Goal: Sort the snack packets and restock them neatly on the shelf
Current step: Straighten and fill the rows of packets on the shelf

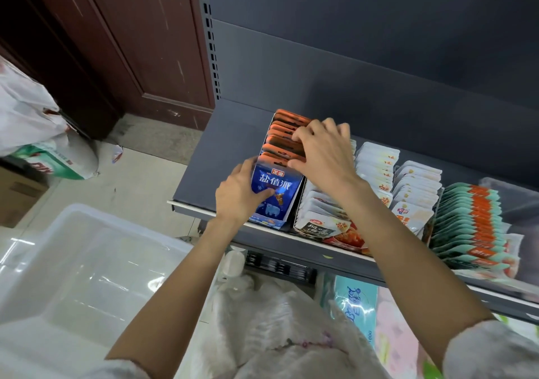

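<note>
Clear plastic tub (pixel 96 262) sits at near left, below the shelf (pixel 204 160) edge, on a pale tiled floor (pixel 140 180). White bags (pixel 29 110) lie at far left against a dark brown wooden door (pixel 131 43). A crumpled white bag (pixel 262 314) and a pale blue tissue pack (pixel 354 303) occupy the space under the shelf, partly cut off by the arms. The dark grey back panel (pixel 379 58) rises behind the stock.

To the right on the shelf stand rows of white packets (pixel 376 163), further white packets (pixel 417 186), and green and orange packets (pixel 469 218). The right forearm crosses the near white row, hiding much of it. Print on most packets is too small to read. The far right end of the shelf is blurred.

The blue display box (pixel 274 192) stands at the left end of the stocked row, near the shelf's front edge, with white characters on its front. It holds orange packets (pixel 287 133) standing upright in a file running to the far side.

The left hand (pixel 239 195) holds the box's front left corner, thumb on the face, fingers curled round the side. The right hand (pixel 323 148) has its fingers curled over the packet tops, thumb pinching the nearest ones.
</note>
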